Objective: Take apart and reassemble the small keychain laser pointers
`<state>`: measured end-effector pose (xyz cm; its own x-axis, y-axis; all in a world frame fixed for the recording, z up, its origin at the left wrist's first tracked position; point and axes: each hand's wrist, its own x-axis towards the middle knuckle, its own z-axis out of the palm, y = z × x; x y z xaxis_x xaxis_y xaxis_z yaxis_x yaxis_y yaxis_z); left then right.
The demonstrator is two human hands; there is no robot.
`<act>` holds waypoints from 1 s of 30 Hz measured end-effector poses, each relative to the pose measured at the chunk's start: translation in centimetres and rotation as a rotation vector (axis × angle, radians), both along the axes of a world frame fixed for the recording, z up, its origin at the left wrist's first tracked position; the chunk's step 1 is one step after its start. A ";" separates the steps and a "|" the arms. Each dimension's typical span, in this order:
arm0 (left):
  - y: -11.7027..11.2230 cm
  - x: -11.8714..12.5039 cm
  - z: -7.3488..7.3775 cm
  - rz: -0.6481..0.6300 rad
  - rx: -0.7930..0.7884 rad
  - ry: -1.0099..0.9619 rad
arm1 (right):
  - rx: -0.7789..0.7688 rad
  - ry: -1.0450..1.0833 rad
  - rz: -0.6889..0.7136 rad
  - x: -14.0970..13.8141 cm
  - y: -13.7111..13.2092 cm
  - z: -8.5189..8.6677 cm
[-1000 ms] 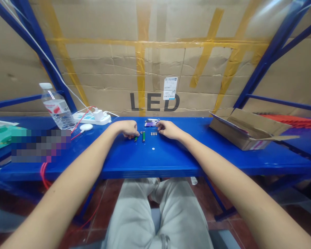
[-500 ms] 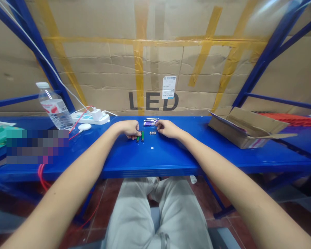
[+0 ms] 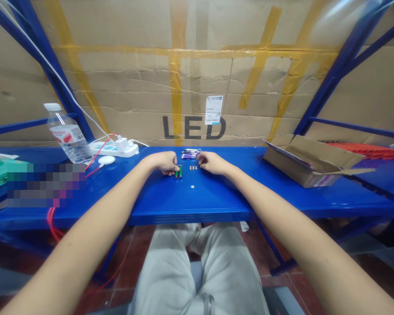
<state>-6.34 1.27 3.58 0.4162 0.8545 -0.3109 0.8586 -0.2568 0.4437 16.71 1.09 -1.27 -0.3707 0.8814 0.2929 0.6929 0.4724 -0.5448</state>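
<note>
My left hand (image 3: 167,163) is closed, thumb and fingers pinching the upper end of a small green cylinder (image 3: 176,175) with a dark tip. Close beside it on the right is a second green cylinder (image 3: 180,171); both lie lengthwise on the blue table (image 3: 164,199). My right hand (image 3: 212,163) has its fingers curled together, and whatever they may hold is hidden. Its fingertips are just right of several small shiny round pieces (image 3: 193,168). Behind these, near the index finger, lies a bundle of slim purple and silver metal cylinders (image 3: 189,155). A small white disc (image 3: 192,187) lies nearer the front edge.
An open cardboard box (image 3: 302,168) stands at the right, beside orange-red material (image 3: 357,151). At the left are a water bottle (image 3: 68,135), a white power strip (image 3: 129,150) with cables and a round white object (image 3: 106,160). A large carton (image 3: 134,96) forms the back.
The green cylinder in my left hand has shifted slightly right, closer to and more in line with the other one. My right hand has stayed in place.
</note>
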 end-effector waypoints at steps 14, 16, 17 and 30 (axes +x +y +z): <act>-0.1 0.2 0.1 0.003 -0.006 0.000 | -0.017 -0.052 -0.001 -0.1 -0.5 0.5; 0.1 0.0 0.1 0.020 -0.012 -0.005 | -0.011 -0.040 -0.010 -0.1 -0.4 0.5; 0.2 -0.2 0.1 0.036 -0.013 -0.006 | -0.006 -0.032 -0.020 0.0 -0.2 0.5; 5.3 1.8 -2.3 -0.295 0.710 -0.048 | 0.070 0.015 -0.183 2.2 1.6 0.1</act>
